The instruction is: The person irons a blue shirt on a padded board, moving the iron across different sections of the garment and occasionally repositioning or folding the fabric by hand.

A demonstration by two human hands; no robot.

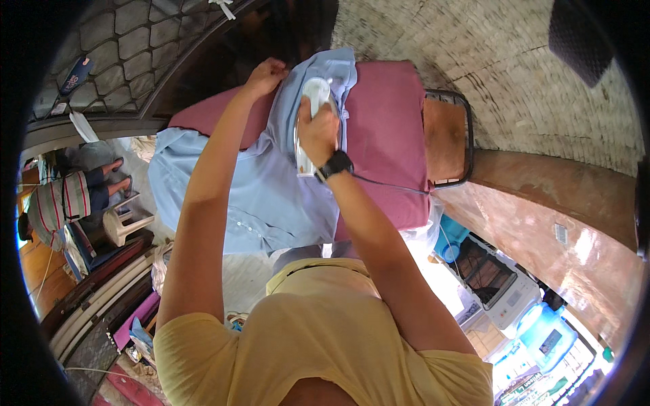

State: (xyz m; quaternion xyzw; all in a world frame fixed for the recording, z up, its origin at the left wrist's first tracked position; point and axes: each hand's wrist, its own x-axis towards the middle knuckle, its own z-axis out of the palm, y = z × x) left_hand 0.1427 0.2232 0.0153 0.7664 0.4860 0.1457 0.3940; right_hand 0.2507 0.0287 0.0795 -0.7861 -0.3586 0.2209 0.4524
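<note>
A light blue button-up shirt (271,189) lies draped over the ironing board and hangs down its near side. My right hand (318,132) is wrapped round the handle of a white clothes iron (317,88), which rests on the part of the shirt laid across the board. At the shirt's far left edge, the fingers of my left hand (266,76) are curled in a pinch on the cloth; the fingertips are partly hidden. A dark watch (334,164) is on my right wrist.
The ironing board (386,149) has a dark red cover and a metal-framed end (467,135) at the right. A dark cord (389,184) runs rightward from near my right wrist. A woven wall stands behind. At the left are a wooden stool (125,225) and another person (61,203).
</note>
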